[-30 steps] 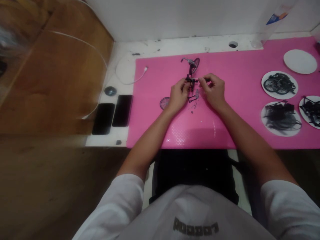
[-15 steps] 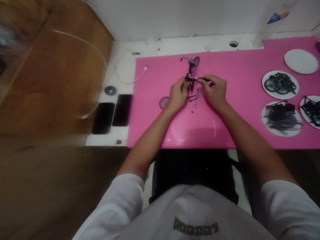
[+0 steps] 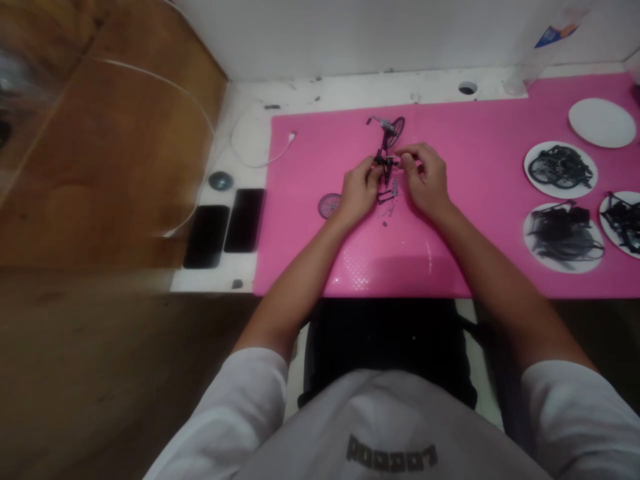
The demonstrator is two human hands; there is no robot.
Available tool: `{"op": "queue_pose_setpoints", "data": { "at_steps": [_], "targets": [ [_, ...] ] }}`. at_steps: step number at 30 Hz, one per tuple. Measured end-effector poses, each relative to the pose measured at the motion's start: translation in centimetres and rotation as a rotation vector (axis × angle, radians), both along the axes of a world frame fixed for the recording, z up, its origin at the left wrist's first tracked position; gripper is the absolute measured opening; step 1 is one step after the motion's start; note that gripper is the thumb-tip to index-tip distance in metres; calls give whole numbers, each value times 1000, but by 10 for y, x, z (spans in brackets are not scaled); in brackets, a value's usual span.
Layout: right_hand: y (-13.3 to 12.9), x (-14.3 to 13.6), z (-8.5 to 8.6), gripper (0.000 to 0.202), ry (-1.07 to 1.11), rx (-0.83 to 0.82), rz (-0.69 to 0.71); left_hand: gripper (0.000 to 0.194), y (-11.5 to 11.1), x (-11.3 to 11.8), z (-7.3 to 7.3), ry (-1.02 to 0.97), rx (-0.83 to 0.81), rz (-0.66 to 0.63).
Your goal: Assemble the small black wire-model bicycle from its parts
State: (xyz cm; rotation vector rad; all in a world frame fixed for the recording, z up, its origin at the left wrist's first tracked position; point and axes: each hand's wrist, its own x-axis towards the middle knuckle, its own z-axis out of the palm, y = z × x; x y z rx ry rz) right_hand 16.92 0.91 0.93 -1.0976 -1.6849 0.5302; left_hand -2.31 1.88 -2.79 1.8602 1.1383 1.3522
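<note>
Purple and black, the small model bicycle (image 3: 385, 150) is pinched at its frame by the left hand (image 3: 358, 190), fingers closed on it, while the right hand (image 3: 424, 179) is closed on a thin tool (image 3: 395, 159) pressed against the same frame. Just below the bicycle, loose small parts (image 3: 388, 200) are scattered on the pink mat (image 3: 480, 220), and a separate wheel (image 3: 329, 205) is seen left of it, beside the left hand. Well to the right of the bicycle, white plates (image 3: 560, 169) with dark parts are laid out; far left of it, two phones (image 3: 225, 225) lie on the bench (image 3: 320, 90).
</note>
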Motion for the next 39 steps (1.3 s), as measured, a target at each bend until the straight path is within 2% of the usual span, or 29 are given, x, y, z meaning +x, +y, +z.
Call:
{"op": "queue_pose_setpoints", "data": {
  "at_steps": [5, 9, 13, 21, 29, 34, 39],
  "targets": [
    [-1, -1, 0, 71, 16, -11, -18, 54, -2, 1, 3, 8, 7, -5],
    [1, -1, -8, 65, 26, 3, -62, 52, -3, 1, 4, 26, -17, -4],
    [3, -2, -13, 60, 50, 6, -47, 53, -2, 0, 3, 37, 0, -9],
    [1, 1, -9, 55, 22, 8, -57, 56, 0, -1, 0, 27, 13, 1],
    [6, 6, -14, 43, 12, 65, -46, 55, 0, -1, 2, 12, 26, -15],
    [9, 8, -15, 43, 7, 92, -75, 56, 0, 0, 0, 3, 14, -27],
    [7, 8, -14, 44, -10, 50, -86, 59, -1, 3, 1, -20, 4, -7]
  ]
}}
